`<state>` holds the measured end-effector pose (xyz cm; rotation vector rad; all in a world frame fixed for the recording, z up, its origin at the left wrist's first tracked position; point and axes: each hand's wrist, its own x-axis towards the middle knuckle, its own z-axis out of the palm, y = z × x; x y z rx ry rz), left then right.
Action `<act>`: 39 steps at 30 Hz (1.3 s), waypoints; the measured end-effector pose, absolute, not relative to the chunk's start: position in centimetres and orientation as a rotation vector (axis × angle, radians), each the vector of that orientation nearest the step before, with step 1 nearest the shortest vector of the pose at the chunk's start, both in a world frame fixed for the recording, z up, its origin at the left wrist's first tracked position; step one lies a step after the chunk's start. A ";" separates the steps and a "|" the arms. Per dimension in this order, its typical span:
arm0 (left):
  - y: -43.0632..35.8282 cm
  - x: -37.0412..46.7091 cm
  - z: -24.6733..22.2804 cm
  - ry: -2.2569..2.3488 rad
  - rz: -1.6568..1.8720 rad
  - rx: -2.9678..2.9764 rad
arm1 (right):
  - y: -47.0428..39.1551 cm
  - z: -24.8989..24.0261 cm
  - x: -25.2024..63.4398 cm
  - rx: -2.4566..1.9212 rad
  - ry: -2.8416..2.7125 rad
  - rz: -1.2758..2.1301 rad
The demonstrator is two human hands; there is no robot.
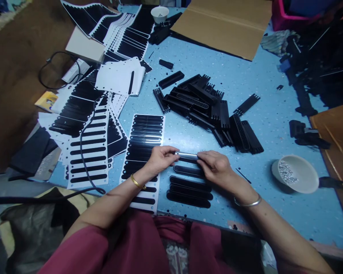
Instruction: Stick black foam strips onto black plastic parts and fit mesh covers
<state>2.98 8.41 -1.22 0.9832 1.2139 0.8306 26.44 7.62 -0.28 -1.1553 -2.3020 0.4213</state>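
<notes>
Between my two hands is a narrow shiny strip (pixel 188 155) with rounded ends, glinting in the light. My left hand (pixel 163 156) pinches its left end. At the other end, the thumb and fingers of my right hand (pixel 215 164) are closed on it. Just below lies a long black plastic piece (pixel 188 171), partly under my right hand. Nearer my body, several similar black pieces (pixel 189 192) sit side by side. Beside my left wrist is a white backing sheet (pixel 160 179) bearing rows of black strips, some glossy; my forearm covers part of it.
Beyond my hands lies a heap of black plastic parts (pixel 200 102). A white bowl of small shiny pieces (pixel 308 175) stands at right. Stacked strip sheets (pixel 88 148) and a black cable (pixel 82 146) lie left. Cardboard (pixel 225 23) and a smaller bowl (pixel 160 14) are at the back.
</notes>
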 end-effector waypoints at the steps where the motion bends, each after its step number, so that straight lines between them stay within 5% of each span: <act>1: 8.4 3.0 -1.3 1.210 0.829 0.989 | 7.6 -0.3 26.4 -1.160 -2.299 0.410; 18: 8.8 3.4 0.3 1.255 0.819 0.920 | 7.3 -0.6 26.1 -1.173 -2.267 0.351; 39: 8.9 3.9 0.0 1.291 0.852 0.893 | 8.5 -0.8 27.7 -1.178 -2.047 0.899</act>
